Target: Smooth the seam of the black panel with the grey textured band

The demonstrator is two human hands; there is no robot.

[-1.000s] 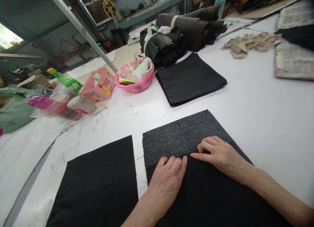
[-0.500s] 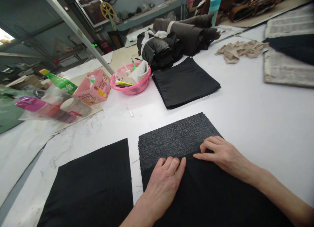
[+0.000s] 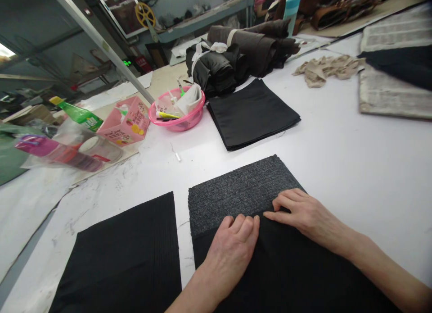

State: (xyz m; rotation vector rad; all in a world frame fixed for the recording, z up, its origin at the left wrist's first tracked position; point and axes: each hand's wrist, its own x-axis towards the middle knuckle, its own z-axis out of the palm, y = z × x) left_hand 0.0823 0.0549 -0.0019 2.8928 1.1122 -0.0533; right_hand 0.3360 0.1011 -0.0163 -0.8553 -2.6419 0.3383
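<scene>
A black fabric piece (image 3: 297,268) lies over a dark grey, speckled textured fabric (image 3: 236,189), whose far part shows beyond the black edge. My left hand (image 3: 234,247) rests on that edge with its fingers curled and closed on the black fabric. Just to its right, my right hand (image 3: 297,211) pinches the same edge, thumb and fingers drawn together. The fingertips of the two hands are close but apart. Left of them a second black fabric piece (image 3: 124,254) lies flat on the white table (image 3: 354,169).
Beyond the hands sits a stack of black fabric (image 3: 253,115). A pink basket (image 3: 178,121) with small items, a pink box (image 3: 126,124) and a green bottle (image 3: 79,115) stand at left. Rolled dark cloth (image 3: 249,47) and a beige rag (image 3: 327,70) lie farther back.
My left hand has slid slightly right along the black edge, toward my right hand. My right hand keeps its pinch at about the same spot. The whole view has shifted a little.
</scene>
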